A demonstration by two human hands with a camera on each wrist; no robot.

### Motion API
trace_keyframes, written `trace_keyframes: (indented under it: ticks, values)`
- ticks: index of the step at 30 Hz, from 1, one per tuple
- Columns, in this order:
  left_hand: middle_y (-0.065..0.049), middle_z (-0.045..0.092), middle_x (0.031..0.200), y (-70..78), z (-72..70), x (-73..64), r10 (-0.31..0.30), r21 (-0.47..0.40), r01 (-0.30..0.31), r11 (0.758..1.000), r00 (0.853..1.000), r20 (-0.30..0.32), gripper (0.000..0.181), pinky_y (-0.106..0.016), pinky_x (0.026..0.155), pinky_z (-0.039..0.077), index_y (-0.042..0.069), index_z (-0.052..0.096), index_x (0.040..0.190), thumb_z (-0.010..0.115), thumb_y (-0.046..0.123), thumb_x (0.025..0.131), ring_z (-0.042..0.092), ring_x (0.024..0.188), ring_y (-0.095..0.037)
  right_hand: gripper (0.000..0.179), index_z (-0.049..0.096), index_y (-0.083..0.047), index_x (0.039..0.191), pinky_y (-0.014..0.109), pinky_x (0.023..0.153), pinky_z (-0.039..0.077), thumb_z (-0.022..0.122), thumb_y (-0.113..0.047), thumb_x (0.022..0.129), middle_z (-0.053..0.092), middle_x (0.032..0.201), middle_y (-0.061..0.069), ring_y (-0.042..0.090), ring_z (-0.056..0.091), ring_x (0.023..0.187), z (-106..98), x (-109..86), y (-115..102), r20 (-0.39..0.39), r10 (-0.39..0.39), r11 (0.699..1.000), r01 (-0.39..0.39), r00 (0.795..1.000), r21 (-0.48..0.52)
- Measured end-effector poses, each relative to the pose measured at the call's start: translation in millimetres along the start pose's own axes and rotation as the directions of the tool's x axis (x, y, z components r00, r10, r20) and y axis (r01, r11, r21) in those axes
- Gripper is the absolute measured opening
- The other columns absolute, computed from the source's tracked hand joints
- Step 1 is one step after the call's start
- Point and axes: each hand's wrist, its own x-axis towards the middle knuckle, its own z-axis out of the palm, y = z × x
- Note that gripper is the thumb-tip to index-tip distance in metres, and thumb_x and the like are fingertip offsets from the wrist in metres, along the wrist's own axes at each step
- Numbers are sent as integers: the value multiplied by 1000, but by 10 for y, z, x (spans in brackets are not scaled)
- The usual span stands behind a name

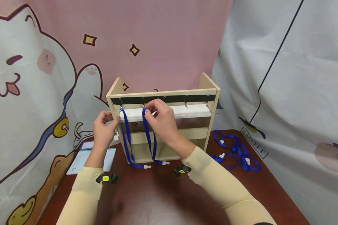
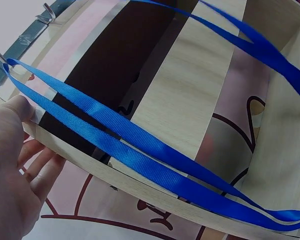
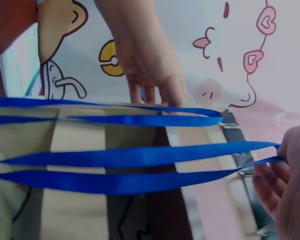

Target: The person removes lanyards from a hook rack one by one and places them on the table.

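A small wooden rack [image 1: 192,133] stands on the table, with a black strip of metal hooks [image 1: 186,104] along its upper front. One blue lanyard [image 1: 128,129] hangs from the leftmost hook, its white clip lying on the tabletop. My left hand [image 1: 102,128] grips the rack's left side panel beside that lanyard, thumb at the front edge and fingers on the outer side. At the second hook, my right hand [image 1: 164,121] pinches the top of another blue lanyard [image 3: 130,156] between thumb and fingers. The fingers partly cover that hook in the head view.
Several loose blue lanyards [image 1: 236,150] with white clips lie in a tangle on the table [image 1: 146,193], right of the rack. A white booklet [image 1: 110,157] lies at the left, behind my left forearm. Printed curtains hang close behind and at both sides.
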Motion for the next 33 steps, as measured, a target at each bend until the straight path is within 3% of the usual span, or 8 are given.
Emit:
trace_keyframes:
  ticks: [3,12,21,33]
  values:
    - [-9,74,113,-9,8,0,-5,-1,5,1000,1000,1,26,-50,100,54,6,69,121,78,24,104,67,110,-18,10,73,-4,101,34,66,59,69,5,97,71,94,5,14,67,80,-113,36,-25,15,-8,1000,8,1000,3]
    - [-7,74,113,34,7,-2,-2,-6,2,1000,1000,6,24,-32,91,55,7,69,120,77,24,104,67,109,-16,8,74,-2,101,28,68,56,70,5,98,73,92,5,14,67,78,-429,120,-67,-16,-28,999,28,999,46]
    - [-9,74,114,67,5,-10,-8,-5,8,1000,1000,8,26,-45,96,55,7,69,121,76,25,105,67,111,-18,6,74,0,102,26,69,55,68,1,100,74,91,8,17,68,78,-749,156,-108,-51,-81,995,83,995,50]
    - [-8,73,113,54,5,-19,-28,-9,28,1000,1000,0,25,-41,96,53,6,69,120,77,24,105,66,110,-17,6,73,4,104,23,64,51,68,4,100,73,86,9,17,62,68,-1096,193,-24,-108,-59,994,68,992,86]
